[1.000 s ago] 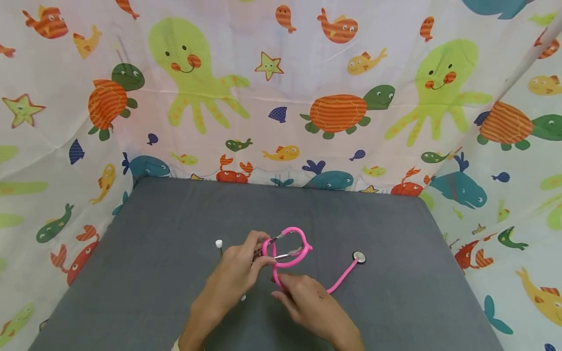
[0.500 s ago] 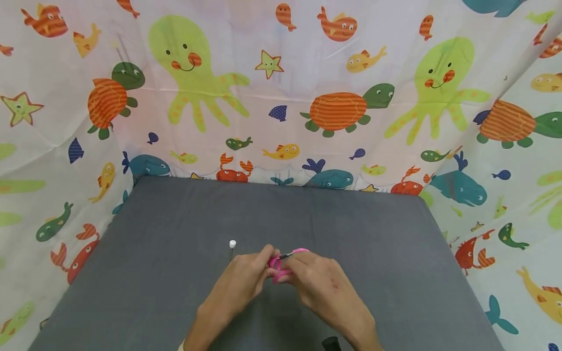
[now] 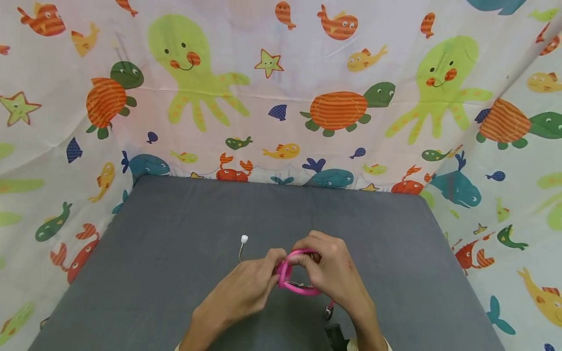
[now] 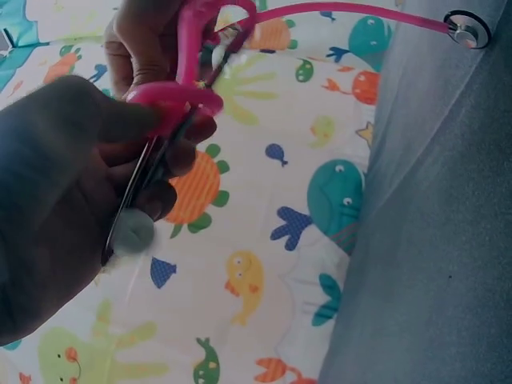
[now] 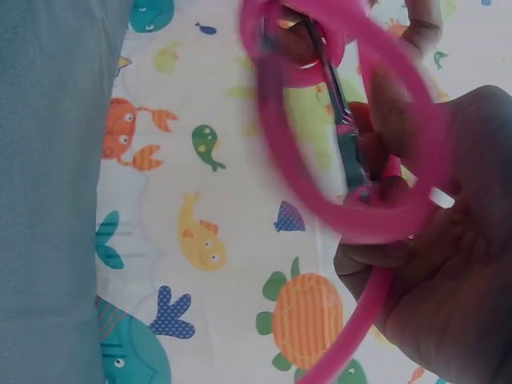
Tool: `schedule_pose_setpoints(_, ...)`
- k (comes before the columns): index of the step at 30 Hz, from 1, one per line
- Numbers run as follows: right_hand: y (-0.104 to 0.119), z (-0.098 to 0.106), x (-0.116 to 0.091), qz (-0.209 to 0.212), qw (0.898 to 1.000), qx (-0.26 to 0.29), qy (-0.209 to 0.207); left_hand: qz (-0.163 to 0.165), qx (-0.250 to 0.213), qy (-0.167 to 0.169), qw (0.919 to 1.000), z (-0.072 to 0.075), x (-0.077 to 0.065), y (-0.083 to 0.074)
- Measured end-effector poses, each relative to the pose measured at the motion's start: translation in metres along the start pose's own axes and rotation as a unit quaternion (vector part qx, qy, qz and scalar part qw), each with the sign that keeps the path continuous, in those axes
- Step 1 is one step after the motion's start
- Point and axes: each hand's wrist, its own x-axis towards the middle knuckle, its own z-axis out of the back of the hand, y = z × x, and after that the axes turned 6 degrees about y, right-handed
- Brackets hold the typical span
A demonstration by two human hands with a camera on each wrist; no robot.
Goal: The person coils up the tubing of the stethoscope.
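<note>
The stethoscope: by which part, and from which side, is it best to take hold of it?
Probably by its bunched pink tube beside the left hand, pinched from the left. There it gathers against the metal ear tubes; the loop toward the right hand stands open and may give. The round chest piece sits at the tube's far end, a poorer hold.

Smooth pink tubing [image 3: 302, 291], shiny metal chestpiece [image 4: 467, 32], matt grey cloth [image 3: 167, 243]

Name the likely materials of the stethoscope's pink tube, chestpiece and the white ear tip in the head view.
Pink tube: probably rubber or soft plastic, smooth, bending in loops.
Chestpiece: likely polished metal, from its silvery shine.
White ear tip: perhaps plastic or silicone; smooth, rounded, too small to tell.
</note>
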Motion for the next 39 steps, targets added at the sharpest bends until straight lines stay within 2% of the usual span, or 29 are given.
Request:
schedule_pose_setpoints(11, -0.003, -0.002, -0.001, -0.042, 0.999, 0.006, -0.028, 0.015, -0.045, -0.045, 0.9979, -0.004, 0.002, -0.001)
schedule_pose_setpoints(14, -0.003, -0.001, -0.001, -0.058, 0.998, -0.001, -0.036, 0.024, -0.049, -0.042, 0.9976, -0.004, 0.000, -0.003)
schedule_pose_setpoints(17, -0.004, 0.000, -0.002, -0.067, 0.997, -0.006, -0.041, 0.039, -0.075, -0.023, 0.9962, -0.003, 0.000, -0.005)
schedule_pose_setpoints(21, -0.002, 0.000, -0.003, -0.062, 0.997, -0.020, -0.046, 0.058, -0.087, -0.013, 0.9944, -0.003, 0.000, -0.006)
schedule_pose_setpoints(25, 0.003, -0.007, -0.003, -0.059, 0.993, -0.083, -0.063, 0.075, -0.064, -0.030, 0.9946, -0.003, 0.004, -0.008)
schedule_pose_setpoints(28, 0.007, -0.012, -0.003, -0.055, 0.988, -0.119, -0.076, 0.082, -0.064, -0.044, 0.9936, -0.003, 0.008, -0.010)
schedule_pose_setpoints(31, 0.008, -0.014, -0.003, -0.047, 0.989, -0.110, -0.090, 0.087, -0.077, -0.048, 0.9921, -0.002, 0.011, -0.011)
schedule_pose_setpoints(36, 0.008, -0.014, -0.003, -0.030, 0.991, -0.084, -0.102, 0.113, -0.116, -0.035, 0.9862, -0.001, 0.010, -0.012)
schedule_pose_setpoints(39, 0.008, -0.015, -0.002, -0.022, 0.991, -0.083, -0.104, 0.125, -0.109, -0.037, 0.9854, -0.001, 0.012, -0.013)
